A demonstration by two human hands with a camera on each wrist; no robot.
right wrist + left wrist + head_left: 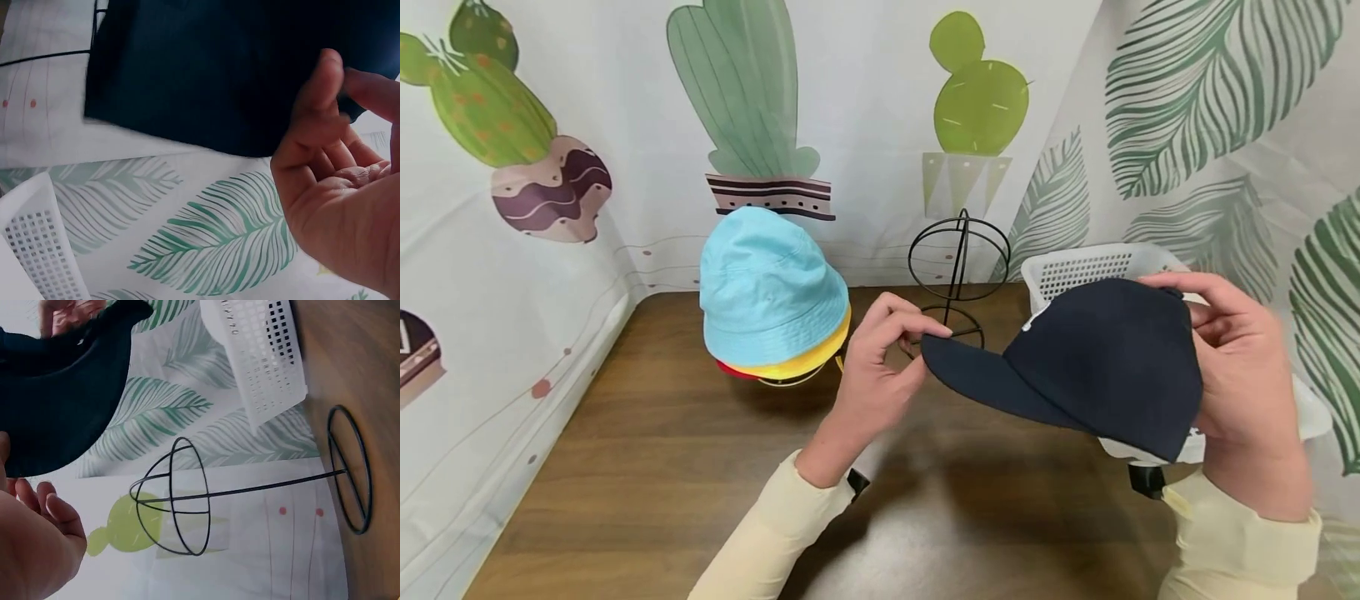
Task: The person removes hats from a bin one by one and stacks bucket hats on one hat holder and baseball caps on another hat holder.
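Observation:
A dark navy baseball cap [1105,367] with a white mark on its front is held up between both hands, its brim toward the left. At the brim's tip, my left hand [880,367] pinches the edge between thumb and fingers. My right hand [1247,367] grips the back of the cap; in the right wrist view its thumb and fingers [325,87] lie against the fabric. Behind the brim stands a black wire hat stand [958,258] with no hat on it, seen whole in the left wrist view.
Left of the hands, a light blue bucket hat [767,283] sits over a yellow hat [805,358], with a red edge below. A white perforated basket [1060,271] stands at the right, partly behind the cap. Printed fabric [865,125] hangs behind the wooden table [647,467].

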